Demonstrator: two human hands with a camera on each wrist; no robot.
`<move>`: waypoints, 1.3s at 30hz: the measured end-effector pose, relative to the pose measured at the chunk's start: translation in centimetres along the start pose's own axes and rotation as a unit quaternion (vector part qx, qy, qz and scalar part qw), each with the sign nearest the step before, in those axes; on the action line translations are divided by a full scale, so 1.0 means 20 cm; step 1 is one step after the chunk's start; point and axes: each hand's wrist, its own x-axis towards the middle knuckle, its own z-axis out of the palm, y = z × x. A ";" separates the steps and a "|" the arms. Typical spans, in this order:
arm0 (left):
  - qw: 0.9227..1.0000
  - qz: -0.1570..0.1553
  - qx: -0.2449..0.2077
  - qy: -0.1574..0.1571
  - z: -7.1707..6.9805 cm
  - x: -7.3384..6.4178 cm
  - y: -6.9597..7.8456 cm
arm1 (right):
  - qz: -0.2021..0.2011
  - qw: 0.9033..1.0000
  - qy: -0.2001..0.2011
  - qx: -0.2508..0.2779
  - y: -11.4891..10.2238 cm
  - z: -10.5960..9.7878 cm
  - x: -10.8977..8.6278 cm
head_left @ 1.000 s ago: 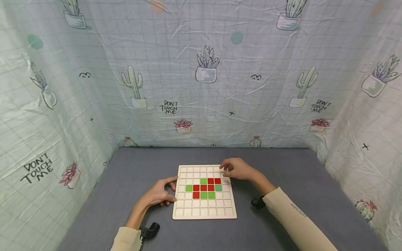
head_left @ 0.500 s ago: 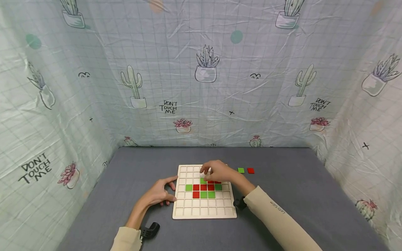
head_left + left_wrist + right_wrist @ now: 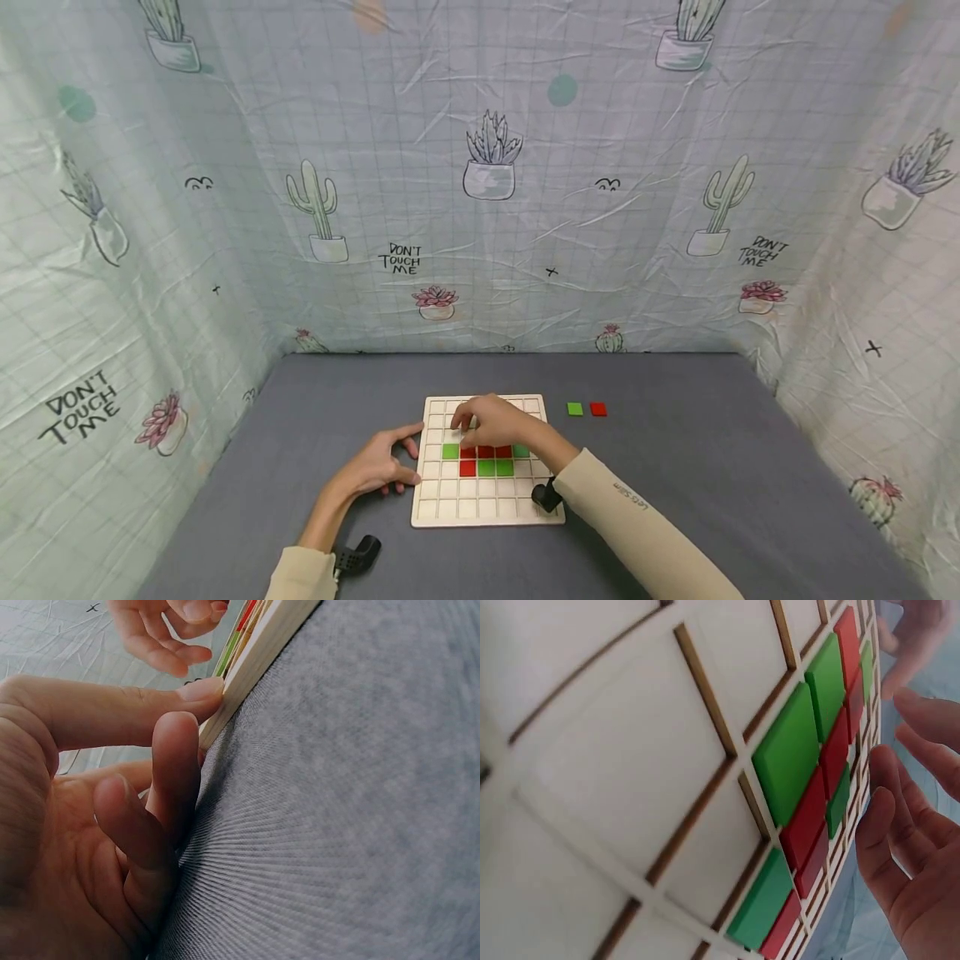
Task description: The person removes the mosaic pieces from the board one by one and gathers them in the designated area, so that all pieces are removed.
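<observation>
A pale wooden grid board (image 3: 480,508) lies on the dark table, with red tiles (image 3: 468,468) and green tiles (image 3: 505,467) in its middle cells. My left hand (image 3: 375,462) touches the board's left edge with thumb and index fingertip, spread apart; its other fingers bend loosely. Over the upper middle of the board is my right hand (image 3: 495,421), thumb and fingers pointing left and down. Those fingers hide part of the top tile row in the head view. A small reddish patch by the right fingertips shows in the left wrist view; whether it is a tile is unclear.
Beyond the board's upper right corner lie a loose green tile (image 3: 574,409) and a loose red tile (image 3: 597,409) on the grey-black table (image 3: 660,467). A curtain (image 3: 480,233) printed with cacti surrounds the back and sides. Black wrist cameras sit at both sleeves.
My right hand has moved left from the board's upper right corner to above its upper middle, uncovering the two loose tiles. The left hand stays at the board's edge.
</observation>
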 end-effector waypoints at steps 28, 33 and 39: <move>1.000 0.000 0.000 -0.003 -0.01 0.00 0.01 | 0.016 0.995 -0.017 -0.094 -0.11 0.06 0.05; 1.000 0.003 -0.002 -0.002 -0.01 0.00 0.01 | 0.015 0.997 -0.016 -0.077 -0.11 0.07 0.04; 1.000 0.004 0.000 -0.001 -0.01 0.00 0.01 | 0.011 0.999 -0.017 -0.050 -0.12 0.06 0.02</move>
